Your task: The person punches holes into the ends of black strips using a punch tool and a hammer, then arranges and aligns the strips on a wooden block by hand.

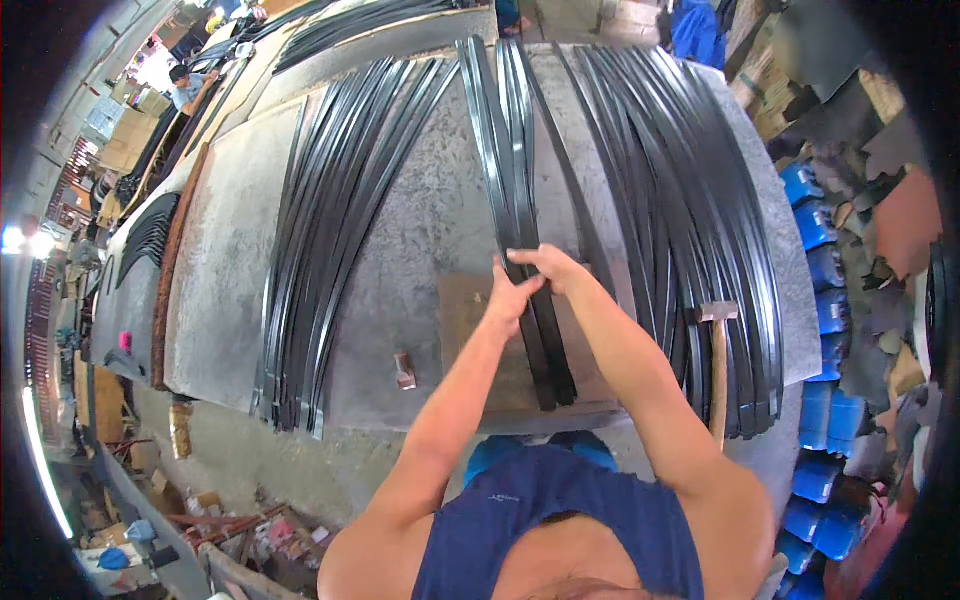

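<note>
My left hand [512, 292] and my right hand [550, 268] are close together, gripping a narrow bundle of long, glossy black strips [480, 130] that lies lengthwise at the middle of the grey table [395, 230]. My fingers are closed round it, partly hidden by one another. Under its near part is a brownish sheet [470, 340]. Left of my arms lies a small metal piece [404, 370]. Fanned groups of similar strips lie on the left [325, 230] and right [690, 230]. A hammer [717, 312] with a wooden handle rests on the right group.
Blue containers [830, 310] line the table's right side, beside dark and brown scrap sheets [905, 220]. A board [140, 260] with curved black pieces adjoins the left. A co-worker [190, 92] stands at the upper left. Clutter [280, 535] covers the floor at lower left.
</note>
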A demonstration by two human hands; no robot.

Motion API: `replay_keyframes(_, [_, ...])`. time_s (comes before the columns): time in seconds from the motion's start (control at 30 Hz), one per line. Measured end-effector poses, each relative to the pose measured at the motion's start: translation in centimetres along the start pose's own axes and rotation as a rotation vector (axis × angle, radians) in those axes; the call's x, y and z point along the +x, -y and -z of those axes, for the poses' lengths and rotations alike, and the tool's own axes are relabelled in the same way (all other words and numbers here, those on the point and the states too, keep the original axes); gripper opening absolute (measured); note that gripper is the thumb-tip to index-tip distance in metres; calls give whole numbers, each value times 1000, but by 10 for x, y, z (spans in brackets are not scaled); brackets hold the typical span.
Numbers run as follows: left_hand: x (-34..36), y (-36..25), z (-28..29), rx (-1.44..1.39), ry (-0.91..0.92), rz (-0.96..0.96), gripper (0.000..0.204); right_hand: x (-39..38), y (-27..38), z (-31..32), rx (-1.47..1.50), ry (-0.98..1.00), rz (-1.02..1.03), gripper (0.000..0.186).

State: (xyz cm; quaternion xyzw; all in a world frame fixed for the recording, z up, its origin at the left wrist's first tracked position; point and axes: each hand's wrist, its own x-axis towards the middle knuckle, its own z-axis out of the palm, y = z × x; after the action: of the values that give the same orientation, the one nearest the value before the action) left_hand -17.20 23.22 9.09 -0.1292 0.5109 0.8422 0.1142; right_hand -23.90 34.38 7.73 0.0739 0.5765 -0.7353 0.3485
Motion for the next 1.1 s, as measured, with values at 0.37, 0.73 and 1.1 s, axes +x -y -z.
replay_keyframes(0.37, [-78, 86, -22, 581, 422, -93, 59, -135, -9, 3, -746, -425, 44, 46])
replay_keyframes(0.73, [-28, 26, -77, -820, 490, 256, 84, -422, -78, -65, -610, -512, -400, 61])
replay_keyframes(1.1, [31, -23, -173, -608, 626, 15, 55, -634, -210, -31, -557, -763, -648, 56])
